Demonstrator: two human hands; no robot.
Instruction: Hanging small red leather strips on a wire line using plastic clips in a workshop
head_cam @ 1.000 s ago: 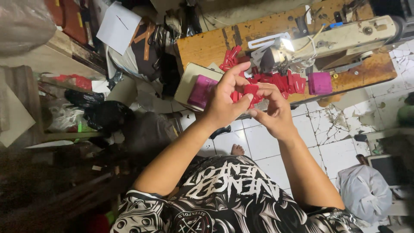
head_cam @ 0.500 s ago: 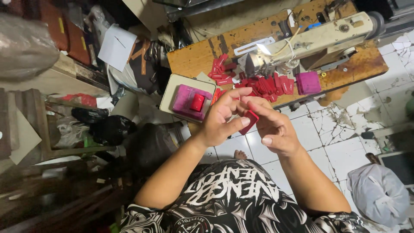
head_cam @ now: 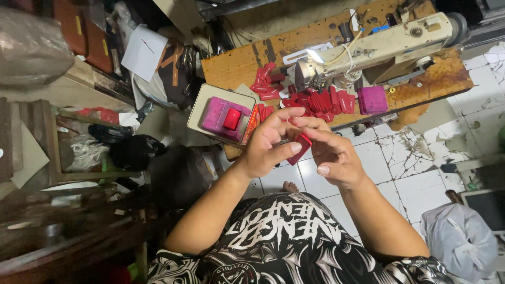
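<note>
Red piece [head_cam: 300,148] pinched between left hand [head_cam: 268,144] and right hand [head_cam: 332,155], below table [head_cam: 236,63] with sewing machine [head_cam: 379,47].

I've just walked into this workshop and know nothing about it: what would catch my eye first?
Probably the two hands in the middle, the left hand and right hand pinching one small red piece between them. Just beyond, a heap of red pieces lies on the wooden table under a cream sewing machine, with a pink box on a tray to the left.
</note>
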